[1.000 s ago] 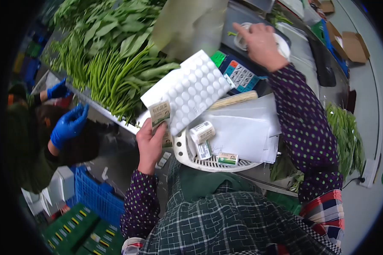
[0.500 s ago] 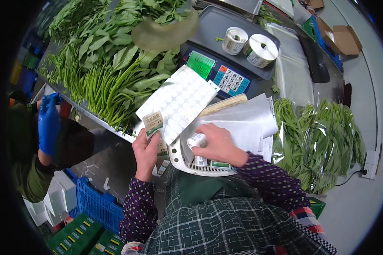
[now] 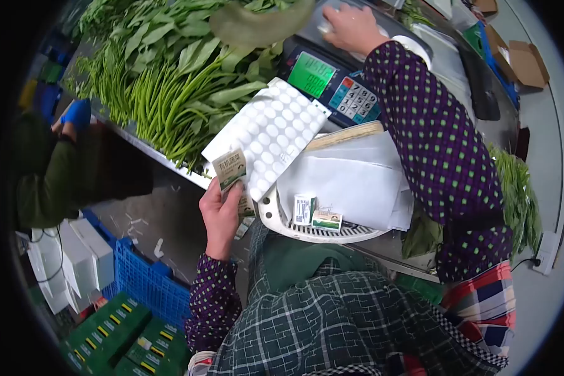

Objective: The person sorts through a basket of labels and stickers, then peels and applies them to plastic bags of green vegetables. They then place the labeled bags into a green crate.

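My left hand [image 3: 220, 219] pinches a brown and green printed label [image 3: 230, 169] beside the white basket [image 3: 294, 234]; another such label shows below the fingers. My right hand [image 3: 354, 28] is above the scale's platform, fingers curled over a small white label roll [image 3: 323, 27], mostly hidden. A larger label roll [image 3: 415, 47] shows partly behind my right forearm. Below is the scale's keypad [image 3: 356, 100] with its lit green display [image 3: 311, 74]. Papers [image 3: 351, 188], a white label [image 3: 304, 208] and a green and white label [image 3: 327, 220] lie in the basket. A sheet of round white stickers [image 3: 282, 125] overlaps its left edge.
Loose leafy greens [image 3: 175, 113] cover the table's left side. Bagged greens [image 3: 514, 194] lie at the right. A co-worker's blue-gloved hand [image 3: 76, 114] is at far left. Blue [image 3: 150, 276] and green crates [image 3: 106, 332] stand on the floor.
My right hand has moved from the basket up to the scale's platform, carrying the small white roll. My left hand still holds the label. The co-worker's gloved hand has shifted.
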A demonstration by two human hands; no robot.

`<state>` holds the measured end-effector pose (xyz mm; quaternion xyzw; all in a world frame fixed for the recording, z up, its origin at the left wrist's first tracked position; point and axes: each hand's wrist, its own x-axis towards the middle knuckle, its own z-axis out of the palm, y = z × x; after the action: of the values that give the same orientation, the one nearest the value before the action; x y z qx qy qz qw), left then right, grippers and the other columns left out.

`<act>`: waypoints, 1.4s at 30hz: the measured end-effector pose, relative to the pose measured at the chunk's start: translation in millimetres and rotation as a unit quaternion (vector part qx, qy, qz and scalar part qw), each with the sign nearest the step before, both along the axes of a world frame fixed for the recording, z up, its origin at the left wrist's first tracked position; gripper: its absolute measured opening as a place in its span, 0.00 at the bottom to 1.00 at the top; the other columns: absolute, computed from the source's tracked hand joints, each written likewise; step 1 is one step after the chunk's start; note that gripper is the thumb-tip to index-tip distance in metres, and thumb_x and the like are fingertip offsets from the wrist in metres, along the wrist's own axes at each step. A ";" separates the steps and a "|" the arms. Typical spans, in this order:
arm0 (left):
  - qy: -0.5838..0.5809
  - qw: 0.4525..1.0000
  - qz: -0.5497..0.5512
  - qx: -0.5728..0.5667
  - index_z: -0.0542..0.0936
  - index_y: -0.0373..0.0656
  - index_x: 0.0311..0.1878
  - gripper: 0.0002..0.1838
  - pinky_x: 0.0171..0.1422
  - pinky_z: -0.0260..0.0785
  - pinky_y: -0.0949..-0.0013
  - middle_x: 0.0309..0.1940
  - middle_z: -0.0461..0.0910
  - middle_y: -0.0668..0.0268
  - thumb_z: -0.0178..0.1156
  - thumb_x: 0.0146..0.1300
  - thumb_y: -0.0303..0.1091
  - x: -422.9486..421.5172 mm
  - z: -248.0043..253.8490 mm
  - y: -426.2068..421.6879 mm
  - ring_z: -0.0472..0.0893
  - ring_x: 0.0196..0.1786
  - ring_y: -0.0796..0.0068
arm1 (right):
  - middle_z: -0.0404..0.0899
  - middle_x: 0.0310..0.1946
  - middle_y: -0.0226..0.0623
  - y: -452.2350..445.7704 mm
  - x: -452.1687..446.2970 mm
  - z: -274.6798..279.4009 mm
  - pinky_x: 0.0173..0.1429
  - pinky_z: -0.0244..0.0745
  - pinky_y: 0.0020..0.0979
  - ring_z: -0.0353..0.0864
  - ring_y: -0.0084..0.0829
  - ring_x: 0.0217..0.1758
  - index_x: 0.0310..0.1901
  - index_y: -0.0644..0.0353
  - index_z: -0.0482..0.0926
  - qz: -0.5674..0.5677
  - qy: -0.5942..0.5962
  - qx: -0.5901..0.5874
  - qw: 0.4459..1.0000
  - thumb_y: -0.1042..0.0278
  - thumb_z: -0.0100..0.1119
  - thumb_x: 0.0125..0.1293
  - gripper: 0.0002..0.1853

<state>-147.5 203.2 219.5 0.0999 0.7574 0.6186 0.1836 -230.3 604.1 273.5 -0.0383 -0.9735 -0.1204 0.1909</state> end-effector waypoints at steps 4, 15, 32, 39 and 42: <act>-0.017 0.999 0.018 0.022 0.78 0.32 0.46 0.11 0.49 0.66 0.77 0.42 0.78 0.67 0.56 0.60 0.22 2.2 -0.9 -3.8 0.75 0.43 0.83 | 0.74 0.42 0.45 -36.5 37.4 18.7 0.44 0.71 0.44 0.75 0.47 0.42 0.46 0.55 0.76 0.066 0.070 -0.071 0.993 0.55 0.55 0.55 0.19; 0.015 0.998 -0.008 0.054 0.78 0.32 0.48 0.12 0.51 0.66 0.77 0.43 0.79 0.67 0.57 0.60 0.23 -7.4 -7.2 -3.2 0.75 0.44 0.82 | 0.71 0.37 0.44 -230.8 232.2 -63.1 0.37 0.74 0.39 0.77 0.42 0.35 0.55 0.56 0.69 0.008 -0.183 -0.449 0.874 0.54 0.63 0.54 0.28; 0.009 0.999 -0.023 0.032 0.79 0.32 0.46 0.11 0.49 0.67 0.76 0.43 0.78 0.67 0.57 0.59 0.22 5.7 13.4 -8.2 0.75 0.44 0.81 | 0.72 0.28 0.39 -33.9 116.9 87.3 0.33 0.72 0.37 0.77 0.40 0.31 0.38 0.54 0.76 0.056 0.114 -0.225 0.966 0.59 0.61 0.52 0.14; -0.007 0.999 0.010 0.043 0.79 0.32 0.45 0.10 0.49 0.67 0.76 0.43 0.78 0.66 0.57 0.60 0.22 21.0 15.9 -13.9 0.75 0.44 0.81 | 0.78 0.31 0.40 18.3 -21.2 70.7 0.40 0.75 0.41 0.80 0.43 0.37 0.34 0.55 0.80 0.124 -0.142 0.050 0.981 0.62 0.63 0.46 0.12; 0.002 0.998 0.038 0.043 0.80 0.35 0.46 0.11 0.47 0.67 0.78 0.42 0.79 0.70 0.59 0.60 0.24 24.4 14.0 -12.6 0.75 0.42 0.84 | 0.80 0.34 0.41 32.9 -39.0 46.4 0.44 0.75 0.40 0.80 0.41 0.42 0.38 0.55 0.82 0.090 -0.227 0.035 0.969 0.59 0.66 0.45 0.17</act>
<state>-123.1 190.6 233.5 0.0800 0.7335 0.6572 0.1537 -269.4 636.9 319.9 0.0843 -0.9859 -0.1426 -0.0237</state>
